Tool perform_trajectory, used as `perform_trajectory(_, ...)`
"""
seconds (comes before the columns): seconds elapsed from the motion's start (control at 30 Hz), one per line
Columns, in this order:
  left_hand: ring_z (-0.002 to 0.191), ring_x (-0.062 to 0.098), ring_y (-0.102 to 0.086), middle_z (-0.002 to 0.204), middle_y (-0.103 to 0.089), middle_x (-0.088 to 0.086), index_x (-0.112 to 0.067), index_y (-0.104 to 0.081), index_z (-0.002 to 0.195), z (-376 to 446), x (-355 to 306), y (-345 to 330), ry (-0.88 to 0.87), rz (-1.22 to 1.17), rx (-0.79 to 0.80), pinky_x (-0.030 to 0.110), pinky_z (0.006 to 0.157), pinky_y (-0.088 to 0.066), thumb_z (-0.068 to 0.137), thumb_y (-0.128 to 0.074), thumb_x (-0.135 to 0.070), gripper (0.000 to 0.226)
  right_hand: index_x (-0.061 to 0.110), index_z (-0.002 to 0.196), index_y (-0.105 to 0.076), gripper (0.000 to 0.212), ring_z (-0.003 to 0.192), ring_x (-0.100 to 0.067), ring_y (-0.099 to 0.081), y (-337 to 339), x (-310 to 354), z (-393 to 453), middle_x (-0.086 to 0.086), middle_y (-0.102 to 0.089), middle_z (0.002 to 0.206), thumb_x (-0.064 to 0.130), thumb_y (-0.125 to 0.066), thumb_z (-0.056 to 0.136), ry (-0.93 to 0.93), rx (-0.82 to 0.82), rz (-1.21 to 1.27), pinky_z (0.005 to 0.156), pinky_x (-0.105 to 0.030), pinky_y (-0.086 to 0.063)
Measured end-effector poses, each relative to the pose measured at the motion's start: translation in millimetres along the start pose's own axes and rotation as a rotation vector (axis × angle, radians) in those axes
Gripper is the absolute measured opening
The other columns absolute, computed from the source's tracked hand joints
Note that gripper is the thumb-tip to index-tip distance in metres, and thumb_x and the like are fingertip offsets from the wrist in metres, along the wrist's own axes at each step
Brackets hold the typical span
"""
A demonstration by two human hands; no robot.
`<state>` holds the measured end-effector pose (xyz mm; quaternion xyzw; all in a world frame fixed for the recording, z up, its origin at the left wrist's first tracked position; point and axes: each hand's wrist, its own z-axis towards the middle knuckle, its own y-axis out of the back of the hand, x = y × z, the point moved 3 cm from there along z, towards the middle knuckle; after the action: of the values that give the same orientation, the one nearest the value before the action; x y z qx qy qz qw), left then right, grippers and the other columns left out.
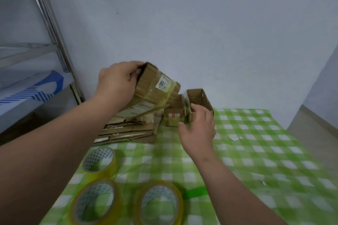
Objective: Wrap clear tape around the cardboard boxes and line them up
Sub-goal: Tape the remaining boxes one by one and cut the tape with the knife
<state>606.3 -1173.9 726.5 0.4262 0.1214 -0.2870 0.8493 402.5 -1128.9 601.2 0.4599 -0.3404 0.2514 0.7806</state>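
Two hands (117, 82) (198, 130) hold cardboard boxes (155, 87) (200, 99); tape rolls (99, 159) near.

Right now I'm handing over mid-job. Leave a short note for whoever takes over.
Left hand grips the taped box with the 108 label, tilted up above the flattened cardboard stack.
Right hand holds the small boxes against the wall; the rear one is open-topped.
Three tape rolls lie near you on the checked cloth, untouched.
Done: the 108 box carries tape.
Left: tape the rest and line them all up.
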Motion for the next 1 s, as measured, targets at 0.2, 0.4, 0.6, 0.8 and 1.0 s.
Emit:
perform_trajectory(0.2, 0.115, 0.021, -0.060, 0.119, -0.070, -0.004, -0.033, -0.068, 0.123, -25, -43, -4, -0.233, 0.092, 0.277, 0.041, 0.100, -0.043, 0.101, -0.051, -0.021, 0.030, 0.026, 0.152, -0.030, 0.073, 0.143, -0.017, -0.024, 29, 17, -11, 0.004, -0.033, 0.154, 0.023, -0.065, 0.088, 0.153, -0.012, 0.051, 0.119, -0.044, -0.021)
perform_trajectory(0.4, 0.104, 0.010, -0.061, 0.100, -0.066, -0.016, -0.038, -0.069, 0.120, -44, -75, -9, -0.245, -0.041, 0.377, 0.028, 0.092, -0.045, 0.101, -0.052, -0.022, 0.030, 0.030, 0.120, -0.056, 0.030, 0.108, -0.015, -0.057, 43, 12, -22, 0.013, -0.063, 0.110, 0.038, -0.041, 0.095, 0.181, -0.052, 0.208, 0.094, -0.048, -0.046)
perform_trajectory(0.6, 0.118, 0.016, -0.056, 0.118, -0.065, -0.011, -0.040, -0.063, 0.128, -46, -59, -15, -0.076, -0.038, 0.261, 0.041, 0.102, -0.044, 0.093, -0.062, -0.042, 0.034, 0.030, 0.097, -0.053, 0.012, 0.090, -0.013, -0.061, 57, -13, -35, 0.004, -0.064, 0.098, 0.021, -0.048, 0.102, 0.078, -0.026, 0.366, 0.076, -0.034, -0.050)
perform_trajectory(0.8, 0.138, 0.028, -0.038, 0.153, -0.038, 0.004, -0.027, -0.038, 0.148, -72, 4, -23, 0.484, -0.291, 0.186, 0.047, 0.111, -0.034, 0.095, -0.054, -0.053, 0.061, 0.026, 0.098, -0.056, 0.011, 0.093, -0.024, -0.064, 54, -42, -44, -0.002, -0.067, 0.098, 0.019, -0.048, 0.103, -0.071, 0.038, 0.487, 0.082, -0.043, -0.051)
perform_trajectory(1.0, 0.117, 0.025, -0.057, 0.129, -0.061, 0.000, -0.034, -0.063, 0.113, -102, 32, -47, 0.699, -0.656, 0.336, 0.049, 0.104, -0.047, 0.092, -0.054, -0.061, 0.036, 0.030, 0.109, -0.056, 0.015, 0.098, -0.016, -0.066, 43, -51, -43, 0.003, -0.068, 0.108, 0.019, -0.050, 0.102, -0.140, 0.116, 0.498, 0.089, -0.039, -0.053)
